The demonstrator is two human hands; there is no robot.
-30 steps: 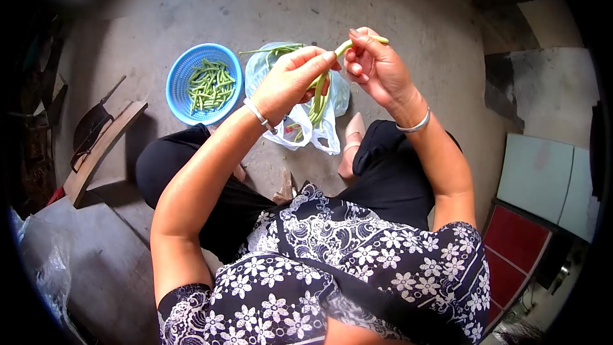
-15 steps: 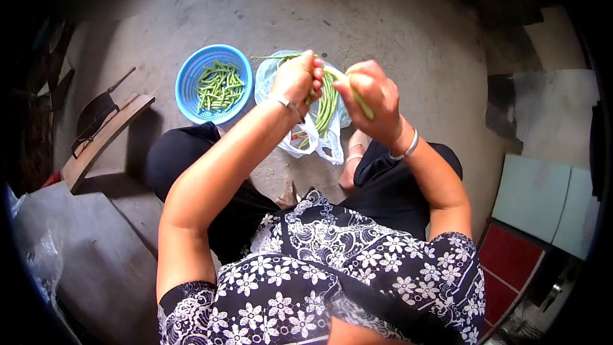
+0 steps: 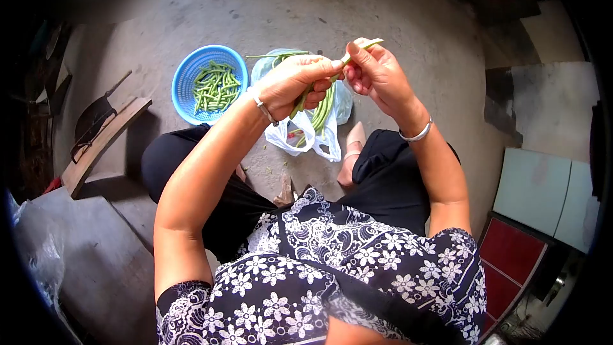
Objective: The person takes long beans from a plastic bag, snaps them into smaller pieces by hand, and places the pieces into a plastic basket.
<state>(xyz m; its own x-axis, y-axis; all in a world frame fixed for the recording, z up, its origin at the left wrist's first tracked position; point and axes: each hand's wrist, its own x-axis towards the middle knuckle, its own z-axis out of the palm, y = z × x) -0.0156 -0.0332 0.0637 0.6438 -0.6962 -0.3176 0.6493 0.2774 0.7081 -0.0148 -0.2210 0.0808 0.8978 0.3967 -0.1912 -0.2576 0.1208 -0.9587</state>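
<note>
My left hand (image 3: 299, 84) is closed around green long bean, and a cut end pokes out below its fingers. Between thumb and fingertips, my right hand (image 3: 378, 75) pinches the other part of the long bean (image 3: 369, 43), whose pale tip points up to the right. The thumbs are close together, with the bean running between the hands. Beneath them, a thin plastic bag (image 3: 343, 103) lies on the floor with long whole beans (image 3: 324, 112) in it, partly hidden by my left hand. Left of the bag, short bean pieces (image 3: 216, 87) lie in a blue plastic basket (image 3: 181, 103).
Grey concrete floor (image 3: 268, 6) surrounds the bag and basket. A curved wooden plank (image 3: 105, 144) with a dark strap stands at the left, near a grey board (image 3: 96, 243). Pale panels (image 3: 533, 188) and red tiles (image 3: 511, 259) are at the right. My foot (image 3: 350, 160) is beside the bag.
My right hand has turned from a fist with the bean end pointing down to a fingertip pinch with the tip pointing up. My left hand has shifted slightly right and down.
</note>
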